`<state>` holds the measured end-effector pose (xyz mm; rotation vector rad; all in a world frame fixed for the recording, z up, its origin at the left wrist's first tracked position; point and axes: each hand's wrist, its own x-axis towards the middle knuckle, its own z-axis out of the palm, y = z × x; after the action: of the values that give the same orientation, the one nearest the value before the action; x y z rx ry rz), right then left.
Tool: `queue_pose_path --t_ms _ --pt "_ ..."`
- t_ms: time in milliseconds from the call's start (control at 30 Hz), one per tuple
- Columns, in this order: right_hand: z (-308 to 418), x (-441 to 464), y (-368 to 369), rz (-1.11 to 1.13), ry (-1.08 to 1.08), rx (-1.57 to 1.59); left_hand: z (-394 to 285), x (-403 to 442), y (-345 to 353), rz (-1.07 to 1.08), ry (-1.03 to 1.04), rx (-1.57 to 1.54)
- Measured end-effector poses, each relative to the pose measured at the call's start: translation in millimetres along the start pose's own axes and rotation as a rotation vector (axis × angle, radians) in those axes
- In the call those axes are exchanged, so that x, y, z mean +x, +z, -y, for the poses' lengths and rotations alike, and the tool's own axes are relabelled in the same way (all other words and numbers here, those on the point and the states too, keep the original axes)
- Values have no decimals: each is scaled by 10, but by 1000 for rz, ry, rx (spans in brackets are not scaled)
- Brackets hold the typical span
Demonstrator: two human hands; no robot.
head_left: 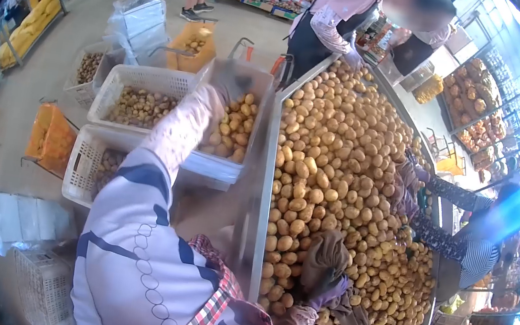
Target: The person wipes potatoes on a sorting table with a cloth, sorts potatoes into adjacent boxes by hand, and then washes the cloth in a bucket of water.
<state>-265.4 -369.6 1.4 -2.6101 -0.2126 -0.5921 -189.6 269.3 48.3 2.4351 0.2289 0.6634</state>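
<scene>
My left hand (pixel 230 83), in a dark glove and blurred by motion, is stretched out over a plastic-lined crate (pixel 243 160) beside the table. Yellowish potatoes (pixel 232 130) lie in that crate. Its fingers are too smeared to show whether they hold anything. On the near part of the sorting table my right hand (pixel 329 292), in a purple and dark glove, grips a brown cloth (pixel 326 256). Part of the cloth hangs on each side of the hand, over the heap of potatoes (pixel 335 153) that covers the table.
The table's metal rim (pixel 265 197) runs between me and the potatoes. White crates (pixel 144 81) of smaller potatoes stand at the left, near orange mesh bags (pixel 52 138). One co-worker (pixel 335 19) stands at the far end; another person's sleeves (pixel 438 233) reach in from the right.
</scene>
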Motion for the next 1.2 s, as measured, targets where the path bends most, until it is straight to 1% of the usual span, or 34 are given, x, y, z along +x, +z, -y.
queue_pose_path --t_ms 67,100,133,167,200,233,267,333,367,433,467,500,533,567,600,633,700,733,800,900,933,967,1000,1033,1067,1100,1133,1167,1200 --pt "176 25 -86 -10 1 47 -712 -97 461 255 202 123" --pt "225 9 -128 -15 6 67 -840 -248 934 343 165 -329" --pt "119 -23 -62 -62 -53 23 -970 -400 1404 444 62 -943" --pt "107 -20 -82 -16 -48 41 -1303 -543 1638 526 -46 -1385" --pt "107 -7 -94 32 -42 59 -1624 -792 1815 508 -71 -1213" --pt "67 -42 -121 79 -27 76 -2159 -1030 1742 500 -96 -1038" --pt "-192 -167 28 35 25 33 -2693 -1256 1664 500 -121 -868" --pt "-384 -478 187 -92 174 181 -3257 -1568 1481 663 350 -434" --pt "-86 -414 -23 -47 369 588 -3384 -1693 1508 709 606 -240" --pt "-203 -641 -169 43 461 598 -3425 -1998 1875 785 850 -123" --pt "-272 -766 -250 88 506 601 -3458 -2095 1976 762 849 -100" --pt "-26 -682 -642 73 631 751 -3488 -2157 2044 724 835 -63" --pt "322 -493 -1105 60 729 917 -3607 -2112 1958 785 816 32" --pt "323 -431 -1231 4 596 825 -3710 -2014 1838 834 782 139" --pt "330 -379 -1360 -60 471 724 -3767 -1903 1866 854 706 114" --pt "167 -393 -1370 -154 141 346 -3792 -1794 1981 1056 467 -35" --pt "257 -92 -1596 -229 249 524 -3653 -1808 2164 1039 314 -690" --pt "419 118 -1786 -260 330 820 -3755 -1755 2110 1090 273 -799" --pt "634 398 -2010 -267 386 1118 -4123 -1680 1960 1191 179 -1020" --pt "756 698 -2198 -231 280 1068 -4414 -1725 1970 1147 190 -1055" --pt "682 780 -2251 -231 227 1019 -4334 -1892 2346 1059 35 -1253" --pt "651 856 -2313 -231 179 969 -4397 -1804 2251 1021 30 -1246" --pt "606 920 -2365 -271 202 965 -4437 -1668 2125 985 25 -1240" --pt "493 992 -2374 -370 132 826 -4513 -1495 1950 950 21 -1234" --pt "359 1087 -2380 -464 64 682 -4599 -1274 1781 815 146 -1125" --pt "237 1175 -2374 -551 -6 536 -4592 -1086 1821 686 232 -1185" --pt "220 1269 -2378 -585 2 656 -4616 -926 1827 579 122 -1210" --pt "337 1406 -2396 -618 10 781 -4596 -673 1797 401 324 -992" --pt "283 1561 -2335 -633 43 850 -4695 -502 1721 337 338 -930"
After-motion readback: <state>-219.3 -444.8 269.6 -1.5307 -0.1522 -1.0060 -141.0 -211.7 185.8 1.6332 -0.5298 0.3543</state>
